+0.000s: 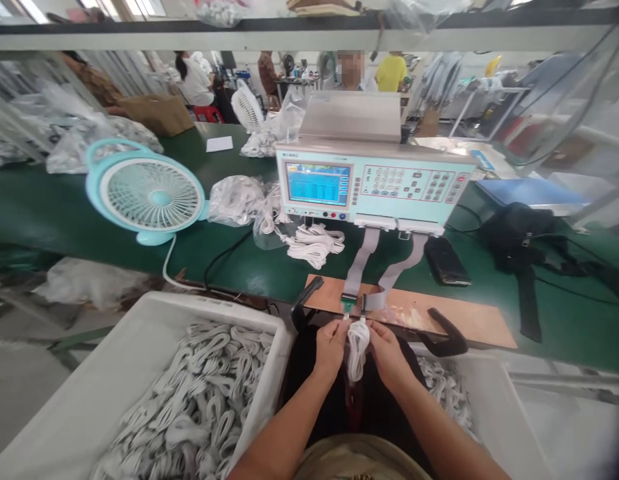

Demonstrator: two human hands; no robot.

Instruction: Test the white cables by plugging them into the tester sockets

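Observation:
A coiled white cable hangs between my two hands at the table's front edge. My left hand is closed on one end of it, close below a small green connector board. With fingers pinched, my right hand grips the cable's other end, under the second ribbon lead's connector. Whether the plugs are fully seated in the connectors is too small to tell. Two grey ribbon cables run up from there to the cable tester, whose blue screen is lit.
To the left stands a white bin of coiled cables; another bin is at right. A blue fan, bundled cables, a phone and a black bag lie on the green table. People work in the background.

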